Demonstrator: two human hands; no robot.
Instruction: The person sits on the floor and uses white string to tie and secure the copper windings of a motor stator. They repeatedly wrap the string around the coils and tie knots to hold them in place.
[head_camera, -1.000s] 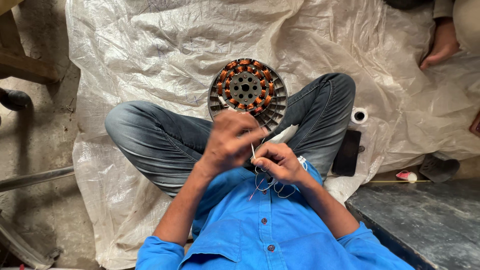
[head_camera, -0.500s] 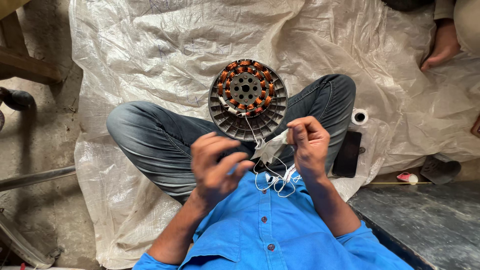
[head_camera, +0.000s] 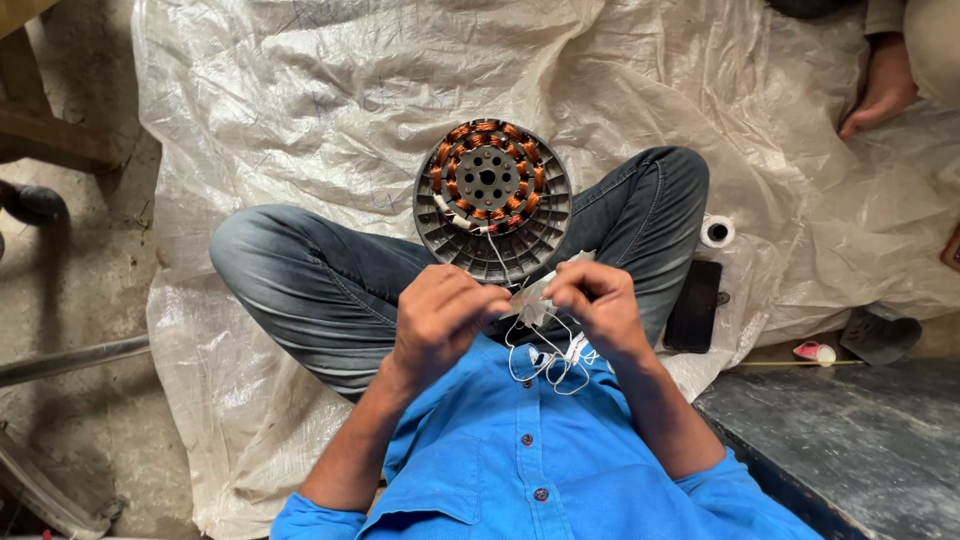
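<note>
A ceiling-fan stator (head_camera: 492, 203), a grey finned disc with a ring of copper windings around a holed hub, is seen resting between the knees of a person seated cross-legged in grey jeans (head_camera: 330, 285) and a blue buttoned shirt (head_camera: 520, 470). Thin white lead wires (head_camera: 545, 355) are run from the near edge of the stator down to the hands, where they hang in loose loops against the shirt.

The left hand (head_camera: 440, 320) is held just in front of the chest with its fingers curled together and pinched on the wires. The right hand (head_camera: 600, 305) is held close beside it, its fingertips closed on a small pale sleeve or scrap (head_camera: 535, 298) at the same wires. The 2 hands are nearly touching, just below the stator.

The floor is covered by a wide, crumpled sheet of translucent white plastic sacking (head_camera: 330, 90), on which the person is seated. Bare grey concrete (head_camera: 90, 290) is exposed to the left of the sheet, where a metal rod (head_camera: 70, 360) is laid and part of a wooden frame (head_camera: 40, 110) is seen. Beside the right knee a small roll of white tape (head_camera: 717, 232) and a black phone (head_camera: 694, 305) are laid on the sheet. A dark stone slab (head_camera: 850, 440) fills the lower right corner. At the upper right, another person's bare foot (head_camera: 885, 85) is set on the sheet, well apart from the work.
</note>
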